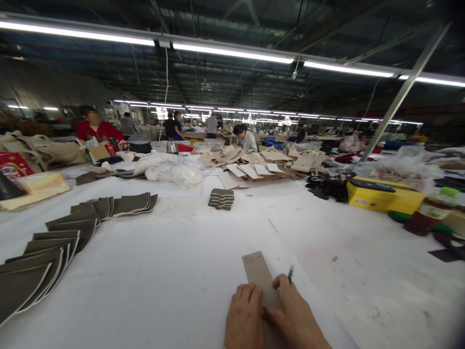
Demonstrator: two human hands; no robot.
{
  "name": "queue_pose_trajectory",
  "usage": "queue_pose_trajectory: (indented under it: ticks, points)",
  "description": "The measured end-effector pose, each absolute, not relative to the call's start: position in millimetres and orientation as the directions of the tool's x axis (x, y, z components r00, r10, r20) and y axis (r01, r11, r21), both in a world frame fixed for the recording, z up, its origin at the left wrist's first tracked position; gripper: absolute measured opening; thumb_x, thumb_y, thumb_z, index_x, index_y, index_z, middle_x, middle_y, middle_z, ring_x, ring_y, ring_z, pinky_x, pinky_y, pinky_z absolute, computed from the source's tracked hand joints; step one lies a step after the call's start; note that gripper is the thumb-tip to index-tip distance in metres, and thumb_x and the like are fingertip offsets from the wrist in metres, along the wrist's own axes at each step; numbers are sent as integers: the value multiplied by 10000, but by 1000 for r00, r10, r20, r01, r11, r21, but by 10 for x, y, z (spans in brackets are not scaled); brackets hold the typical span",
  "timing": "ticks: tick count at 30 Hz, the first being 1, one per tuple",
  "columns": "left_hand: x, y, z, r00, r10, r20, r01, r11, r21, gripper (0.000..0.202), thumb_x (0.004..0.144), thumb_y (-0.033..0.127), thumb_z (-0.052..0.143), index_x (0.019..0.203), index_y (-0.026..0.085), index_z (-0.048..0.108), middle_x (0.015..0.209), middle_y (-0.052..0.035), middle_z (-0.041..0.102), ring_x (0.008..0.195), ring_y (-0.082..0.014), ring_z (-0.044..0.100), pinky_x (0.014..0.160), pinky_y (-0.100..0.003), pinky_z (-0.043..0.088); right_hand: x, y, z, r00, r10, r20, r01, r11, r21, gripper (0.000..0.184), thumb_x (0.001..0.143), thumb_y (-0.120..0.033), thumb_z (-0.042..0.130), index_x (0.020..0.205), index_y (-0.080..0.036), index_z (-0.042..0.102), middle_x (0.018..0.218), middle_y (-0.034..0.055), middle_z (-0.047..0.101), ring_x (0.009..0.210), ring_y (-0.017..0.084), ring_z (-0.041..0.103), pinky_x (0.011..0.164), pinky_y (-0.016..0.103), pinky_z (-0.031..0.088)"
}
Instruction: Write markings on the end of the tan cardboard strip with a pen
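Note:
My left hand [244, 317] lies flat on the lower end of a narrow tan card strip [258, 276] that rests on the white table [163, 271]. My right hand [294, 315] sits next to it on the strip's right side and grips a pen [290, 273] whose blue tip points up and away. The two hands touch each other over the strip. The strip's far end sticks out beyond my fingers.
A fanned row of dark grey cut pieces [54, 247] curves along the left. A small grey stack [221, 198] sits mid-table. A yellow box [381, 194] and bottles [430, 213] stand at right. Tan pieces [254, 165], plastic bags and several seated workers are farther back.

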State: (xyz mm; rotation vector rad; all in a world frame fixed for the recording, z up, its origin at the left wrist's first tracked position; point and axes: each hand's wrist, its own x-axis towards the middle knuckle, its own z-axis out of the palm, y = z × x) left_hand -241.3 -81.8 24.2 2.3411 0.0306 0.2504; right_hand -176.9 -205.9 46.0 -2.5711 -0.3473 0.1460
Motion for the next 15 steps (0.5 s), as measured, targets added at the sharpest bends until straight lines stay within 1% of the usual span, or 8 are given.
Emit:
queue_pose_trajectory:
  ticks: [2,4,6,9,12,13,15]
  points:
    - [-2415,-819,240,980,86,180,-66,-710,701,450,780,62,395,1165,147,614,1233,-115,595,1132,-265,498,998,-401,401,-1781,-2099,428,952,305,-8,239,-763,-601,284,681,-276,525,926,-245,385,828,38,622,748,234,619,677,322,442]
    - [-2415,-825,228,978,84,193,-74,-720,690,472,773,61,406,1194,139,604,1247,-119,589,1152,-263,495,1014,-403,397,-1784,-2169,388,947,321,26,258,-707,-658,226,721,-300,466,928,-248,393,830,28,631,767,223,621,721,325,457]
    - [-2410,-832,194,973,91,212,-76,-741,667,500,760,56,415,1218,139,596,1268,-121,582,1174,-261,489,1031,-404,390,-1742,-2290,373,949,308,62,262,-668,-696,208,747,-359,441,920,-249,412,861,32,636,792,230,615,746,335,464]
    - [-2386,-839,86,966,99,238,-72,-783,618,510,757,57,427,1225,148,607,1277,-120,591,1186,-259,500,1029,-393,401,-1542,-2602,438,958,257,128,268,-643,-717,245,774,-421,442,950,-252,459,848,19,633,779,239,602,732,342,462]
    - [-2345,-837,-81,950,103,295,-83,-827,556,506,748,47,457,1203,170,640,1243,-94,634,1168,-248,542,1003,-357,437,-1201,-3066,583,965,201,168,261,-669,-696,247,734,-359,447,948,-253,511,798,3,629,746,241,592,702,343,451]
    - [-2330,-834,-144,938,98,331,-94,-851,516,498,745,42,470,1188,176,653,1230,-88,647,1158,-249,557,987,-351,454,-1076,-3243,634,968,186,168,250,-686,-684,246,709,-326,446,929,-251,526,796,1,632,752,241,593,700,341,449]
    - [-2297,-820,-272,904,67,422,-119,-909,399,464,740,33,499,1133,189,688,1188,-86,675,1120,-260,593,946,-355,491,-838,-3603,725,975,156,159,223,-723,-655,241,676,-256,449,894,-242,551,815,-1,644,787,237,603,711,334,451]
